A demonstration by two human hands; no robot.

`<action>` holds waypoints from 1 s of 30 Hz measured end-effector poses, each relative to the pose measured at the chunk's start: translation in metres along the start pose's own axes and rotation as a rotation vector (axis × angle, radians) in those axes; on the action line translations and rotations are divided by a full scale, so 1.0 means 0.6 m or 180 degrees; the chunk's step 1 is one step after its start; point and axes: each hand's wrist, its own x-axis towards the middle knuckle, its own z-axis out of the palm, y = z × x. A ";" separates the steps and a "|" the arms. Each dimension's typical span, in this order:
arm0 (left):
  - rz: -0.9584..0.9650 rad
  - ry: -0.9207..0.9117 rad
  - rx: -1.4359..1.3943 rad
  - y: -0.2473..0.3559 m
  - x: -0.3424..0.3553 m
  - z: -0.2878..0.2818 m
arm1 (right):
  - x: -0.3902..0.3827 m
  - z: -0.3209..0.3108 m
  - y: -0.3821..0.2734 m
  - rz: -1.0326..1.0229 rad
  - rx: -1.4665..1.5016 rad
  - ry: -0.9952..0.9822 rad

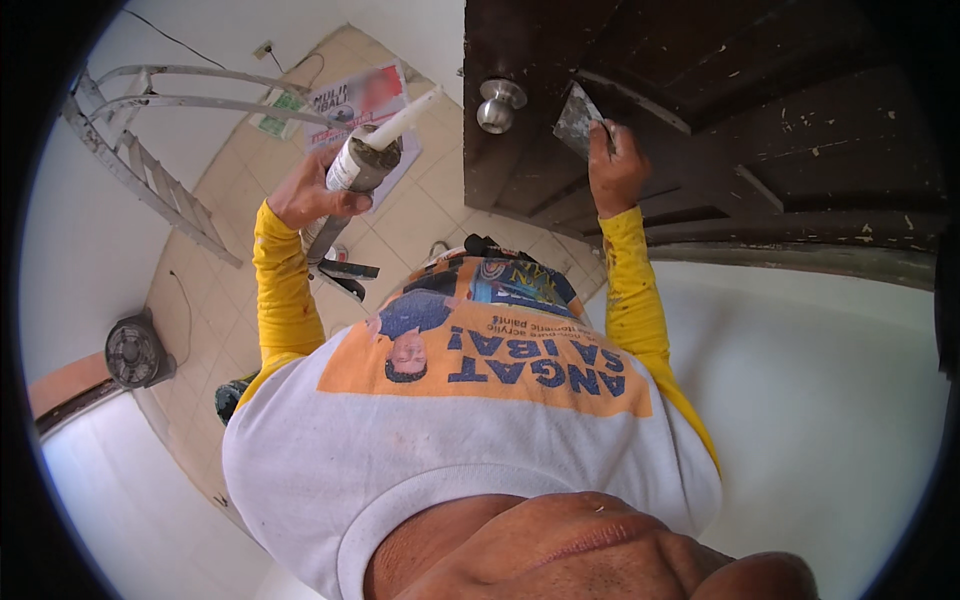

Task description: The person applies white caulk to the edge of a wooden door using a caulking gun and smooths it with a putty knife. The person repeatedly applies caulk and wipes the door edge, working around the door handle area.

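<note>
My left hand [310, 200] grips a caulking gun [340, 270] holding a cartridge [350, 170], its pale nozzle tilted up and to the right. My right hand [618, 165] is wrapped around a putty knife with a flat, smeared metal blade [576, 122], held over the dark brown panelled door [770, 120], left of a diagonal moulding. Whether the blade touches the door I cannot tell. A round silver doorknob [500, 105] is left of the blade. Both forearms wear paint-stained yellow sleeves.
An aluminium ladder [170, 195] stands at the upper left. A black fan [135, 350] sits near the left wall. Printed sheets [360, 90] lie on the beige tiled floor [225, 170] by a wall socket [263, 50] with a cord. A white wall [820, 370] runs along the right.
</note>
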 end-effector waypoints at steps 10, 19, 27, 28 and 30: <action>0.2731 0.0169 -0.2464 -0.055 -0.013 -0.142 | -0.045 0.093 -0.117 -0.0123 0.2573 -0.0618; 0.2572 0.0409 -0.3045 -0.088 0.010 -0.131 | -0.044 0.170 -0.204 0.2985 0.6165 -0.2542; 0.2546 0.1292 -0.3508 -0.033 0.025 -0.107 | 0.001 0.180 -0.183 -0.1670 0.2673 -0.1204; 0.2551 0.1317 -0.3576 -0.032 0.023 -0.099 | 0.006 0.161 -0.204 -0.1694 0.2758 -0.1291; 0.2602 0.1290 -0.3701 -0.042 0.027 -0.093 | -0.002 0.142 -0.223 -0.1561 0.2929 -0.1288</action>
